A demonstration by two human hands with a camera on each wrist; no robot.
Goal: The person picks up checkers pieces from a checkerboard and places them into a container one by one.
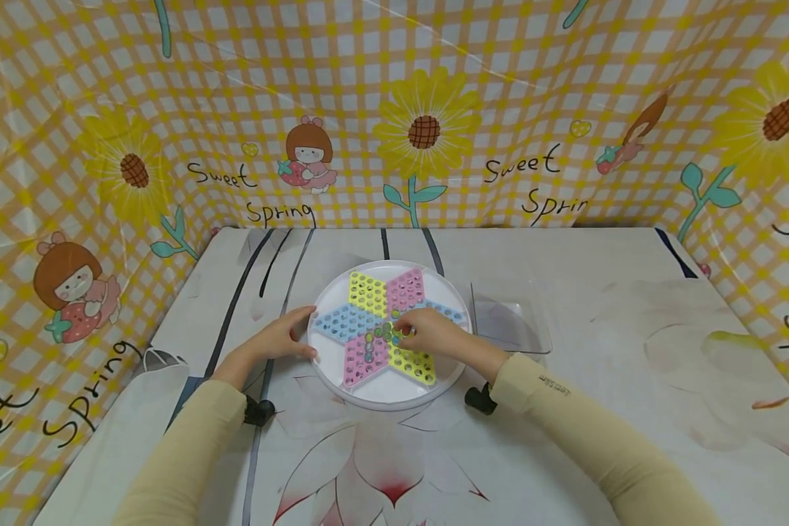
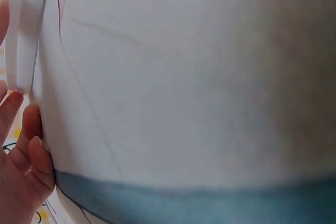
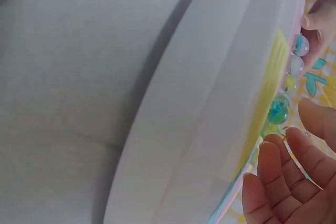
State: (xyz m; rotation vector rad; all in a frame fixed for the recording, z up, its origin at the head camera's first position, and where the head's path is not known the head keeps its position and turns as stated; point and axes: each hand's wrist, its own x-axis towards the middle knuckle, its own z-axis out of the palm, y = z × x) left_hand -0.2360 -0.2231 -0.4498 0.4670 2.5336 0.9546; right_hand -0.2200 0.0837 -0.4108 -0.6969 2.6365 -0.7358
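Note:
A round white Chinese checkers board [image 1: 325, 365] lies on the table, with a star of pink, yellow and blue sections full of holes. Several glass marbles [image 1: 369, 348] sit in a line on the pink section and around the centre. At the board's left rim my left hand [image 1: 277, 340] rests with thumb and fingers spread, fingertips touching the edge. Over the centre, my right hand [image 1: 434, 334] reaches down to the marbles. In the right wrist view its thumb and fingers are bent slightly beside a green-blue marble [image 3: 279, 111], with a gap between thumb and forefinger.
Right of the board stands a clear plastic box [image 1: 511, 325]. The table [image 1: 605, 424] has a white cover with flower prints and dark lines. A yellow checked cloth [image 1: 460, 44] hangs at the back and sides.

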